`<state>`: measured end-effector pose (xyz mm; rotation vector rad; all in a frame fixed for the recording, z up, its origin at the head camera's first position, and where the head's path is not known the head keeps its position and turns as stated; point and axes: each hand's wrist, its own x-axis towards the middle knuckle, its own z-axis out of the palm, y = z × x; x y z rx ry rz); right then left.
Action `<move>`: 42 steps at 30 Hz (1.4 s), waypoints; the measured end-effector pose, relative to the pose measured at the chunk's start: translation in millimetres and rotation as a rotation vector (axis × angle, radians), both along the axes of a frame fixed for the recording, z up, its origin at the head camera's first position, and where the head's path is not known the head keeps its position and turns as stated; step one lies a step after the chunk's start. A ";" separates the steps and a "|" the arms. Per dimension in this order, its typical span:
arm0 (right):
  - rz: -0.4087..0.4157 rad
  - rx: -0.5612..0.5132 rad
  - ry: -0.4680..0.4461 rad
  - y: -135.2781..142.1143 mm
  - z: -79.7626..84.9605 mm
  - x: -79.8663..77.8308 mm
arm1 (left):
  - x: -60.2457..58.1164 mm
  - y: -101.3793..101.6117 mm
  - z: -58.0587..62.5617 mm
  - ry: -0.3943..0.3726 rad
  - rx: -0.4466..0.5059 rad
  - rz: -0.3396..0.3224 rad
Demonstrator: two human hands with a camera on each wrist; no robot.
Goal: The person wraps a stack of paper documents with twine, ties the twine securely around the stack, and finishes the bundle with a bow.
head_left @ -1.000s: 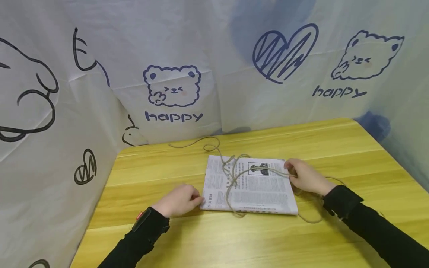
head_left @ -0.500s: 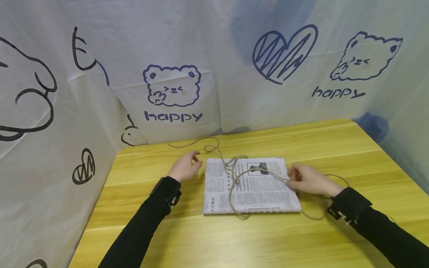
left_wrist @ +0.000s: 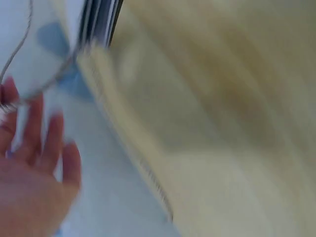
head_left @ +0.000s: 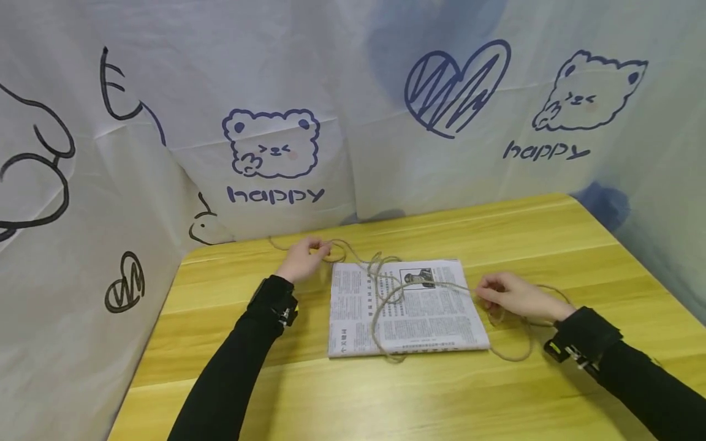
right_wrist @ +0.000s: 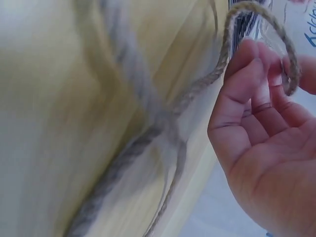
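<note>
A folded newspaper stack (head_left: 436, 327) lies flat, with a thin twine rope (head_left: 449, 283) looped loosely across its top. Beyond its far left corner, my left hand (head_left: 302, 258) pinches the rope between thumb and fingertips; the left wrist view shows the strand (left_wrist: 47, 85) running from the fingers toward the stack's edge. Beside the right edge of the papers, my right hand (head_left: 513, 296) pinches another stretch of rope with curled fingers. Up close in the right wrist view, the rope (right_wrist: 197, 90) bends in a loop past the fingertips, partly hidden by them.
The wood-grain table (head_left: 441, 398) carries everything. More rope (head_left: 513, 359) curls over it right of the newspapers, and one end trails off at the far left. A printed white cloth (head_left: 364, 153) hangs along the back and sides.
My left hand has gone from the newspapers' near left corner to their far side and taken hold of the rope, shifting its loops. My right hand has drawn slightly off the right edge.
</note>
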<state>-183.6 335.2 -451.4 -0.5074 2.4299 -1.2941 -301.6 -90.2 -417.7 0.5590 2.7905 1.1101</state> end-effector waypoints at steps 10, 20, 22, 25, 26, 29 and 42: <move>-0.125 0.064 0.123 32.5 11.0 8.6 | 34.8 -103.1 61.8 0.057 0.026 0.025; -0.246 0.130 0.185 61.0 14.5 14.7 | 64.7 -208.5 57.2 0.049 -0.300 0.191; -0.257 0.160 0.201 62.4 15.6 15.9 | 68.5 -219.8 53.9 0.033 -0.326 0.210; -0.288 0.211 0.230 62.7 17.4 16.9 | 72.0 -231.8 48.1 0.021 -0.347 0.236; -0.298 0.229 0.246 62.5 17.8 16.8 | 72.6 -234.6 46.1 0.021 -0.351 0.245; -0.330 0.268 0.276 62.1 18.7 16.7 | 73.9 -238.9 41.4 0.040 -0.352 0.265; -0.396 0.051 0.217 88.9 -23.7 -8.9 | 68.3 -232.8 79.9 0.140 -0.340 0.336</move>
